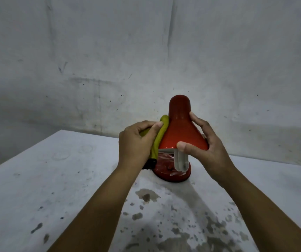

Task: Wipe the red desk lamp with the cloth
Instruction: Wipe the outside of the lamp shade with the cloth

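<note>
Red desk lamp (180, 131): stands on its round red base (171, 174) near the middle of the table (55, 170), directly ahead of the person and between both hands. Shade is cone-shaped, long axis near upright, narrow end up, wide mouth facing down and toward the camera; a white bulb (181, 160) projects below the rim.

Cloth (159, 136): yellow-green, bunched, pressed flat against the shade's left flank, running from the neck down to the rim.

Left hand (137, 142): fingers curled round the cloth, thumb on top, holding it to the shade.

Right hand (207, 142): spread wide round the shade's right side, thumb on the front rim, fingers up the far flank; steadies it.

Both hands equally near. Likely next stroke: along the shade's slope.

Table: white, stained and speckled toward the near edge.
</note>
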